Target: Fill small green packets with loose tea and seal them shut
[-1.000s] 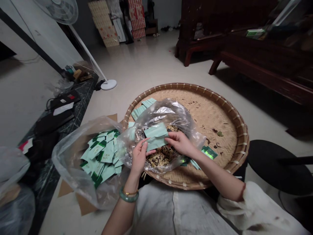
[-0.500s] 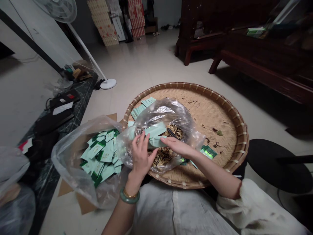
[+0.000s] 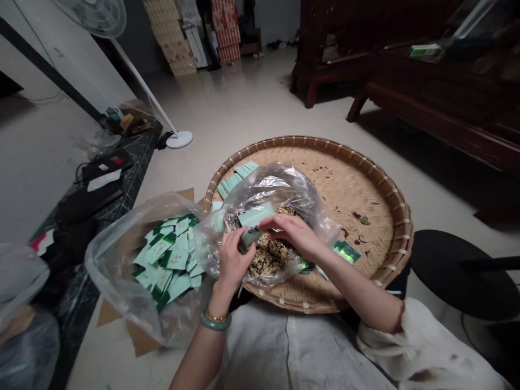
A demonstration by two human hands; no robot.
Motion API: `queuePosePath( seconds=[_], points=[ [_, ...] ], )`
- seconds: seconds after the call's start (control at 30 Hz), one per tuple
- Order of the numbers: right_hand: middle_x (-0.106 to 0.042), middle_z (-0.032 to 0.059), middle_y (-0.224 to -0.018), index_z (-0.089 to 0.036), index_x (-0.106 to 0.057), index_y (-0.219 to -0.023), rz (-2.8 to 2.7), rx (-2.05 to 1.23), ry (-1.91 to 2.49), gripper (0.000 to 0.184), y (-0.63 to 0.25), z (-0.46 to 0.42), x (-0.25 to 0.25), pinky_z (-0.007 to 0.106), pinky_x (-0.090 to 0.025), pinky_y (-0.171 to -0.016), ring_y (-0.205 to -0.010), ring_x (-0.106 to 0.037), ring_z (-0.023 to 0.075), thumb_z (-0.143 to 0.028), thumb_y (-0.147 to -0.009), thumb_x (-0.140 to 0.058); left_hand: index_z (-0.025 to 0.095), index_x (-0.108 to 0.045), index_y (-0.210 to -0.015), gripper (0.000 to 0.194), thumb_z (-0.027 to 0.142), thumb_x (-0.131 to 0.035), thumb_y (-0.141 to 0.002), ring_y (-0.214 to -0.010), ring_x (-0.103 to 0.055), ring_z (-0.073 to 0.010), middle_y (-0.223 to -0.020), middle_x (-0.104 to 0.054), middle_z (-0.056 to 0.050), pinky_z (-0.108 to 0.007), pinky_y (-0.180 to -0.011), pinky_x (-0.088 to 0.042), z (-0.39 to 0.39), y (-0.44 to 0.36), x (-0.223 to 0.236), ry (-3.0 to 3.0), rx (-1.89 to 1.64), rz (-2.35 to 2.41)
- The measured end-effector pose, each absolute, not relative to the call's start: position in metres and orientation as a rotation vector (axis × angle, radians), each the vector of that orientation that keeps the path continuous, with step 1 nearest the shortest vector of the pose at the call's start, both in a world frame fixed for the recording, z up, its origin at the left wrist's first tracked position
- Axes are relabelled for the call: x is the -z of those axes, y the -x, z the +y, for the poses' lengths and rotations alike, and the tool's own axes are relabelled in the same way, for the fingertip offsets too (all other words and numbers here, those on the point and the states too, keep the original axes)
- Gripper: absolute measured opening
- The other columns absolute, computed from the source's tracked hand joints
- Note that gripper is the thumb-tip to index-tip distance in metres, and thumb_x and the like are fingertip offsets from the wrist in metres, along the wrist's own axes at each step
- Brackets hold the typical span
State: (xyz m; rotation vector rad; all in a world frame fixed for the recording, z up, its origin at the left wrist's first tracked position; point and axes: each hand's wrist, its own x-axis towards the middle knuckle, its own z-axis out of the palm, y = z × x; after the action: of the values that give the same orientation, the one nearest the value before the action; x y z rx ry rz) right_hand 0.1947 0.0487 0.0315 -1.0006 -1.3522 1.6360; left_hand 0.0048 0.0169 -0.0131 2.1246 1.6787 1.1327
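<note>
My left hand [image 3: 234, 259] is closed round a small pale green sachet [image 3: 249, 236], which it holds tilted up so that a dark end shows. Close by at the right, my right hand [image 3: 290, 232] has its fingers stretched and its thumb apart, with the fingertips at the sachet's upper edge; whether they touch it I cannot tell. Below both hands, a clear plastic bag [image 3: 280, 184] lies open over a dry, grainy brown-and-yellow mix [image 3: 270, 254]. Another flat pale green sachet [image 3: 257, 214] rests on the mix just behind the held one.
The bag sits in a round woven bamboo tray [image 3: 400, 238] with sachet stacks [image 3: 238, 177] at its far left and green packets [image 3: 345, 251] at right. Left of it, a plastic-lined box [image 3: 109, 260] holds many sachets [image 3: 170, 254]. A fan [image 3: 179, 139] and dark wooden furniture [image 3: 426, 114] stand beyond.
The sachet has turned from lying lengthwise between both hands to tilted up in my left hand. My right hand has let go of its right end and shifted slightly up and left.
</note>
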Motion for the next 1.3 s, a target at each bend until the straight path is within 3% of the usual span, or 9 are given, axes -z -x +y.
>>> queuePosePath(
  seconds=[0.07,0.13,0.27,0.37,0.5,0.6,0.73,0.83,1.3],
  points=[
    [-0.067,0.0112,-0.101,-0.017,-0.062,-0.102,-1.411,-1.531,1.097,0.032,-0.199,0.047,-0.025,0.033,-0.054,-0.072,-0.092,-0.064,0.0197,-0.036,-0.094,-0.038,0.020,-0.062,-0.110,0.036,0.020,-0.064,-0.074,-0.094,-0.060,-0.0241,-0.100,-0.067,-0.009,-0.038,-0.084,-0.049,0.018,-0.002,0.014,-2.017,-1.181,1.742],
    [-0.065,0.0111,-0.101,-0.016,-0.059,-0.110,-1.715,-1.428,1.221,0.027,-0.200,0.041,-0.016,0.035,-0.053,-0.071,-0.089,-0.064,0.0213,-0.029,-0.087,-0.051,0.020,-0.063,-0.110,0.039,0.023,-0.067,-0.072,-0.087,-0.061,-0.0222,-0.099,-0.066,-0.008,-0.034,-0.078,-0.050,0.019,0.001,0.017,-1.903,-1.207,1.773],
    [-0.055,0.0167,-0.116,-0.014,-0.039,-0.136,-2.345,-1.186,1.439,0.081,-0.190,0.025,-0.002,0.037,-0.048,-0.080,-0.097,-0.061,0.0281,-0.009,-0.063,-0.072,0.019,-0.061,-0.115,0.048,0.027,-0.070,-0.068,-0.072,-0.062,-0.0172,-0.097,-0.066,-0.008,-0.031,-0.071,-0.052,0.019,0.005,0.024,-1.660,-1.218,1.759],
    [-0.048,0.0182,-0.121,-0.014,-0.024,-0.144,-2.449,-1.101,1.528,0.091,-0.177,0.022,0.002,0.035,-0.047,-0.080,-0.094,-0.062,0.0268,-0.004,-0.065,-0.067,0.018,-0.061,-0.115,0.052,0.027,-0.073,-0.065,-0.072,-0.064,-0.0165,-0.098,-0.067,-0.008,-0.029,-0.070,-0.053,0.018,0.006,0.025,-1.498,-1.272,1.704],
    [-0.045,0.0147,-0.122,-0.016,-0.025,-0.143,-2.404,-1.019,1.389,0.082,-0.167,0.032,0.006,0.034,-0.045,-0.087,-0.104,-0.057,0.0250,-0.008,-0.072,-0.065,0.016,-0.059,-0.114,0.051,0.027,-0.072,-0.066,-0.074,-0.066,-0.0175,-0.098,-0.069,-0.009,-0.029,-0.070,-0.054,0.016,0.007,0.021,-1.424,-1.293,1.670],
    [-0.045,0.0130,-0.120,-0.017,-0.036,-0.137,-2.438,-0.973,1.284,0.075,-0.163,0.039,0.009,0.034,-0.045,-0.087,-0.103,-0.056,0.0245,-0.012,-0.070,-0.070,0.016,-0.059,-0.113,0.051,0.027,-0.073,-0.065,-0.074,-0.067,-0.0180,-0.095,-0.070,-0.008,-0.030,-0.070,-0.055,0.016,0.009,0.019,-1.407,-1.317,1.666],
    [-0.051,0.0096,-0.107,-0.016,-0.056,-0.114,-2.551,-0.877,1.263,0.046,-0.157,0.042,0.011,0.033,-0.045,-0.083,-0.097,-0.056,0.0233,-0.012,-0.070,-0.070,0.016,-0.060,-0.111,0.051,0.026,-0.074,-0.063,-0.074,-0.067,-0.0182,-0.096,-0.070,-0.008,-0.030,-0.071,-0.055,0.017,0.009,0.021,-1.350,-1.341,1.645],
    [-0.052,0.0073,-0.100,-0.017,-0.061,-0.104,-2.549,-0.882,1.276,0.031,-0.156,0.042,0.012,0.030,-0.044,-0.077,-0.089,-0.057,0.0197,-0.009,-0.074,-0.064,0.016,-0.061,-0.110,0.051,0.025,-0.075,-0.061,-0.076,-0.068,-0.0183,-0.100,-0.069,-0.008,-0.029,-0.073,-0.055,0.016,0.008,0.022,-1.315,-1.349,1.609],
    [-0.071,0.0058,-0.091,-0.016,-0.070,-0.094,-2.248,-0.990,1.242,0.030,-0.183,0.053,0.012,0.027,-0.045,-0.077,-0.084,-0.063,0.0201,-0.006,-0.066,-0.068,0.018,-0.060,-0.112,0.049,0.020,-0.072,-0.065,-0.084,-0.068,-0.0187,-0.109,-0.067,-0.010,-0.027,-0.073,-0.056,0.015,0.004,0.018,-1.476,-1.248,1.551]
  ],
)
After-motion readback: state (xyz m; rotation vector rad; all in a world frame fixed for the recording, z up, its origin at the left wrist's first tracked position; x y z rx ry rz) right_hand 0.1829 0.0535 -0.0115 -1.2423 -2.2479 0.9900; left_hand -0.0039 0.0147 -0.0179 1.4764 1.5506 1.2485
